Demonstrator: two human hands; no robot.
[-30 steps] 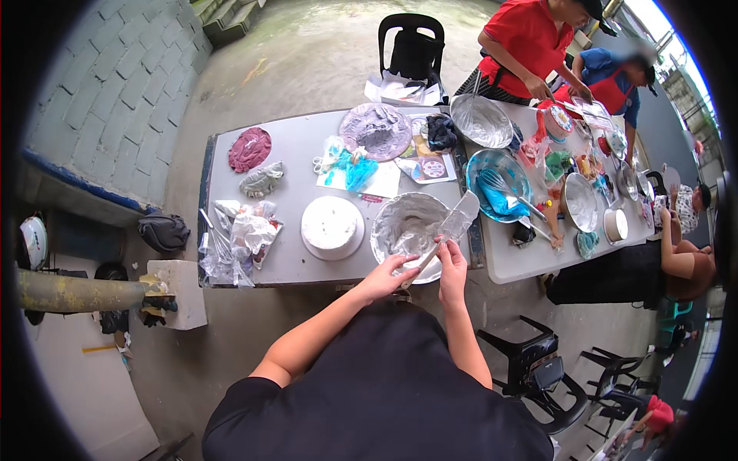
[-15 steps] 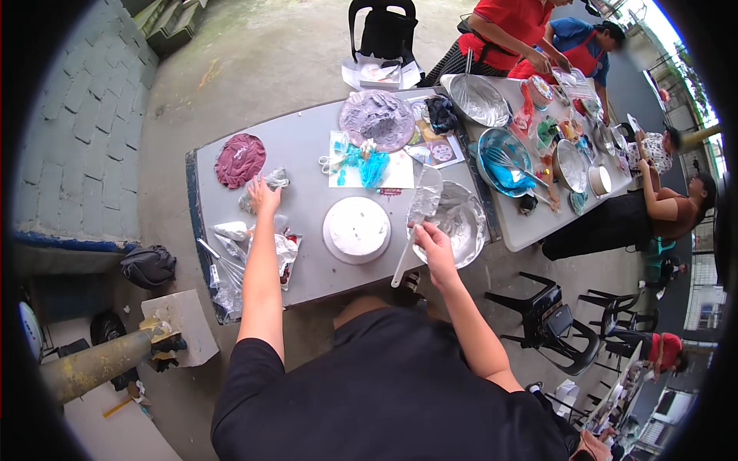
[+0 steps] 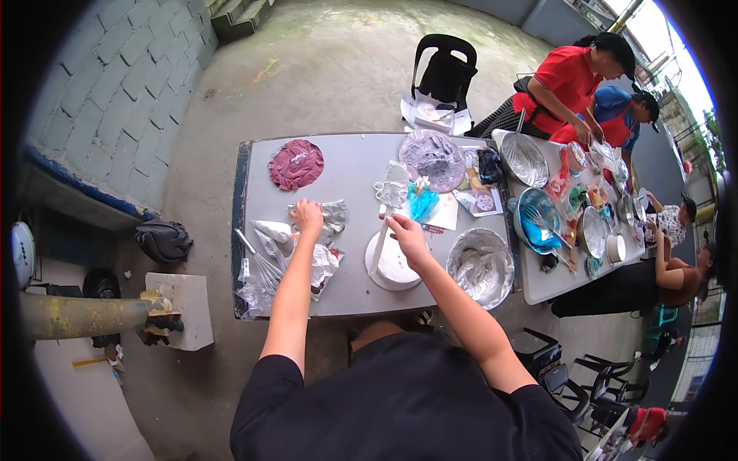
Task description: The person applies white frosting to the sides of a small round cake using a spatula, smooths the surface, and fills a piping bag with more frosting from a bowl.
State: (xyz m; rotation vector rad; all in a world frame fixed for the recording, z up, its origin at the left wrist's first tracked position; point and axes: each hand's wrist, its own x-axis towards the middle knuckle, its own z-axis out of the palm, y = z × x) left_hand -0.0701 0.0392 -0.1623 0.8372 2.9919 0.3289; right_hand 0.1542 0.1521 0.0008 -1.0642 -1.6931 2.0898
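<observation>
My left hand [image 3: 307, 218] is on a crumpled grey cloth [image 3: 335, 216] at the left of the table, its fingers curled onto the fabric. My right hand [image 3: 409, 241] grips a spatula by its white handle [image 3: 375, 262]. The spatula's cream-smeared blade [image 3: 395, 175] points away from me, and its handle crosses above a round white-frosted cake [image 3: 398, 270] that it partly hides. Right of the cake stands a metal bowl [image 3: 481, 269] coated inside with white cream. Nearer my left forearm lie a whisk [image 3: 265, 269] and white piping bags [image 3: 275, 231].
A maroon-smeared disc [image 3: 297, 164] and a lilac-smeared disc [image 3: 432, 160] lie along the far side. Scissors [image 3: 390, 194] and a blue-filled piping bag [image 3: 422, 204] sit behind the cake. On the adjoining table [image 3: 540, 289] are bowls; people work around it. A black chair [image 3: 446, 69] stands beyond.
My right hand has carried the spatula left, from over the bowl to over the cake. My left hand stays at the grey cloth, which now spreads more to its right. The view has shifted.
</observation>
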